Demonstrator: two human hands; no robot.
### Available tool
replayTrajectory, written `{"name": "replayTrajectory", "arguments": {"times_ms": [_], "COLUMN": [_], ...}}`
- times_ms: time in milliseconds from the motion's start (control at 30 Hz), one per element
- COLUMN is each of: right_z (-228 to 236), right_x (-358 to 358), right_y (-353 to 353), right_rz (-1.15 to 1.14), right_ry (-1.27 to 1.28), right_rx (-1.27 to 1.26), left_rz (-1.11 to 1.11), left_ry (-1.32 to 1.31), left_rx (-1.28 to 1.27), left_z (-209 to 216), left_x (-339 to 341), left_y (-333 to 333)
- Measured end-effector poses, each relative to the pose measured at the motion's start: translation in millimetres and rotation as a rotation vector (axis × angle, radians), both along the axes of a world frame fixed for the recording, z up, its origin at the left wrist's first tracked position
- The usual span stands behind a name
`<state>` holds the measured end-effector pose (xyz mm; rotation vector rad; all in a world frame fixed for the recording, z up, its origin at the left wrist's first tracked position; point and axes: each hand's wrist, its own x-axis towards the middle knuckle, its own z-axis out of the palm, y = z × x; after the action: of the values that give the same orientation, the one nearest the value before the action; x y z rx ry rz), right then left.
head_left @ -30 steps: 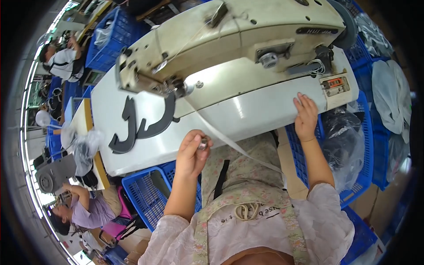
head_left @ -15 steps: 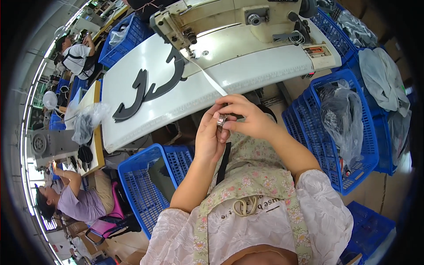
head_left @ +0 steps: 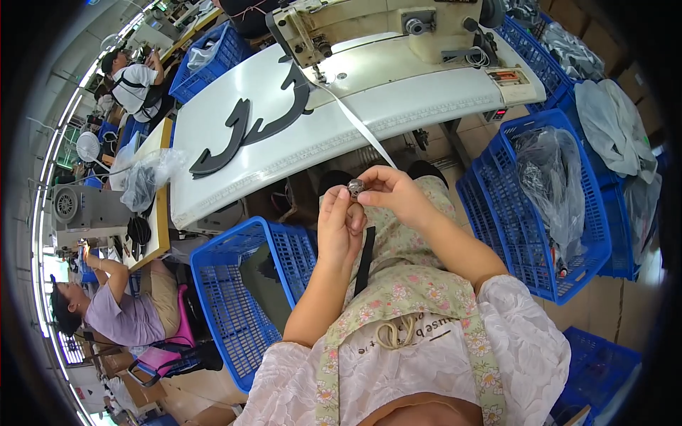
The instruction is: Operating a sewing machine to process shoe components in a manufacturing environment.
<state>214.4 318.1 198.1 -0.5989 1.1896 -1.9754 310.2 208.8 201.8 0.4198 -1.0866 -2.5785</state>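
Observation:
Both my hands meet over my lap, in front of the sewing table, on a small shiny metal bobbin case (head_left: 356, 187). My left hand (head_left: 337, 226) pinches it from the left with thumb and fingers. From the other side, the fingertips of my right hand (head_left: 399, 196) close on it too. A white tape (head_left: 361, 129) runs from the needle area of the sewing machine (head_left: 369, 32) down over the table edge, its lower end passing behind my right hand. Two curved dark grey pieces (head_left: 229, 148) lie on the white tabletop (head_left: 259, 174), left of the needle.
A blue basket (head_left: 234, 305) with dark cloth stands left of my lap. More blue baskets (head_left: 490, 206), one holding a clear plastic bag (head_left: 554, 192), stand to the right. Two people (head_left: 131, 312) sit at other stations on the left, near a fan (head_left: 88, 147).
My view has shifted slightly, so the table and machine appear farther right. The bobbin case has been turned between my fingers, and my hands have drawn a little apart at the wrists.

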Motion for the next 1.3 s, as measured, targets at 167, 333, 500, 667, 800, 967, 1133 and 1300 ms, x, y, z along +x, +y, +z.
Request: {"name": "replayTrajectory", "arguments": {"times_ms": [167,333,500,667,800,967,1133,1300], "right_z": [-22,-19,-54,-170,-190,-210,-233,-243], "right_x": [-1,-18,-25,-35,-104,-134,-138,-142], "right_y": [-19,-40,-54,-87,-187,-196,-211,-208], "right_rz": [-0.101,-0.16,0.066,-0.11,-0.431,-0.353,-0.296,-0.217], "right_ry": [-0.046,-0.386,-0.691,-0.878,-0.763,-0.613,-0.623,-0.615], "right_rx": [-0.009,-0.078,-0.277,-0.009,-0.348,-0.459,-0.338,-0.247], "left_rz": [0.064,-0.044,-0.146,0.424,0.528,0.533,0.512,0.507], "left_ry": [-0.051,-0.283,-0.402,-0.197,-0.128,-0.166,-0.12,-0.145], "left_rx": [0.039,-0.242,-0.651,-1.715,-1.958,-1.908,-1.816,-1.781], "left_z": [3,-41,-61,-30,-26,-35,-34,-31], "left_x": [-9,-1,-2,-50,-98,-101,-101,-101], "left_y": [-7,-31,-61,-159,-199,-205,-210,-212]}}
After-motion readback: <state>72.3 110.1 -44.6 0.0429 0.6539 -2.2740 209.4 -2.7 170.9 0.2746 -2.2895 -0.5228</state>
